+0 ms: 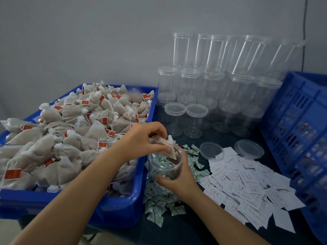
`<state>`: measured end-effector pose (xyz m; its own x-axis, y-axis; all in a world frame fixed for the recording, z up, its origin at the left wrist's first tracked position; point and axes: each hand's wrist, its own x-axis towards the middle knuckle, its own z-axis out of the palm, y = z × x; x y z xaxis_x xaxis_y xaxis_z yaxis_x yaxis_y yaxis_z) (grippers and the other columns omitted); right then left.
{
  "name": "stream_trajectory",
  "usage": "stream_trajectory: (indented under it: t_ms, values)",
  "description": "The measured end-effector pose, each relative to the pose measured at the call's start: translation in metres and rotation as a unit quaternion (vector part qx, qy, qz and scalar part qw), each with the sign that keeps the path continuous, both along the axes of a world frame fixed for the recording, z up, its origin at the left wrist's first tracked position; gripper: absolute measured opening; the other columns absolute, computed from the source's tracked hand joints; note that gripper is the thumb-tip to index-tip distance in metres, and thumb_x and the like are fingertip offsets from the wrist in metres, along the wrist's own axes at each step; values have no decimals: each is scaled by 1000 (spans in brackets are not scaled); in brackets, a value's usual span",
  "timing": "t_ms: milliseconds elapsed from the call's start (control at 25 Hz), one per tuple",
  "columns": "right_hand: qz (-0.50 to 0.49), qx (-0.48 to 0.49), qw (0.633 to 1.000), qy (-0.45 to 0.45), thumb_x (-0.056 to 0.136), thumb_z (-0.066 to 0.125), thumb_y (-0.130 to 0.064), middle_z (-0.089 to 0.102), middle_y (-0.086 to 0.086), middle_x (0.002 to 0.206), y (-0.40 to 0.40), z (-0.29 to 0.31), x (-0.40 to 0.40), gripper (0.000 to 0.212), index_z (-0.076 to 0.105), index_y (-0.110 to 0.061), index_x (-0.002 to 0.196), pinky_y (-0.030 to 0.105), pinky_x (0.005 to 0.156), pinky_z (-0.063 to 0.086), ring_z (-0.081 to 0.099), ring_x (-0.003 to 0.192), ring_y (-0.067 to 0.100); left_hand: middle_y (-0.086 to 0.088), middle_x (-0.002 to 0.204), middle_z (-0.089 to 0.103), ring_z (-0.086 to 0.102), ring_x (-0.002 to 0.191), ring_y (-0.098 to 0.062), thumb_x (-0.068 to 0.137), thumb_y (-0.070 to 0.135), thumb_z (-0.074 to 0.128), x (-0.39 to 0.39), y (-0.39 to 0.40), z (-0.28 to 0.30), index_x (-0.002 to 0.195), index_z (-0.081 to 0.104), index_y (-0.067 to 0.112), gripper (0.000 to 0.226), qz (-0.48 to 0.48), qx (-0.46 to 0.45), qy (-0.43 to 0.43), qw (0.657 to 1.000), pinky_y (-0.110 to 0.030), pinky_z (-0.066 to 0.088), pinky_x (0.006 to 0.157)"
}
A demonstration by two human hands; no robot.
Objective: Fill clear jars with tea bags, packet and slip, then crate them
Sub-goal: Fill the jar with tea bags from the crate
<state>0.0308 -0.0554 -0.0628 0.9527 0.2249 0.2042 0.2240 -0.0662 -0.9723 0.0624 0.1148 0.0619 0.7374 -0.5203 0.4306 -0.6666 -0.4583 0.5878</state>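
Not much else going on: plain grey wall point(88, 41) fills everything from 9 to 1 o'clock, thin dark cable point(304, 32) runs down it at 2, dark bench point(194, 230) underneath.

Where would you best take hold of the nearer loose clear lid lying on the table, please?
Pinch the clear lid by its raised rim from above, fingers at the left edge: it lies flat, and white slips crowd its right and front sides.

Tea bags point(74, 131) left of jars point(208, 89)
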Motion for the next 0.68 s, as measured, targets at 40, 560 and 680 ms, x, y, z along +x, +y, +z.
stream_trajectory:
  t_ms: [40,560,680]
  values:
    - [2,4,1000,2,72,85,-5,55,-5,130,0,0,0,91,33,-37,139,15,80,54,63,112,3,8,79,64,60,72,-7,71,28,78,0,-1,0,86,64,20,23,-7,13,-1,1000,-19,51,65]
    - [-20,25,999,6,63,85,-15,59,-6,122,3,-6,2,92,36,-48,134,23,75,57,68,106,14,8,90,66,61,83,-3,80,18,72,-1,-12,-6,104,66,16,25,-56,120,-18,991,-18,51,79]
    - [-18,21,1000,11,64,88,-15,61,-10,122,3,-9,4,93,37,-48,135,31,81,59,67,110,20,7,91,67,61,84,-4,80,18,72,0,-13,-8,104,67,18,24,-61,127,-12,990,-21,52,80]
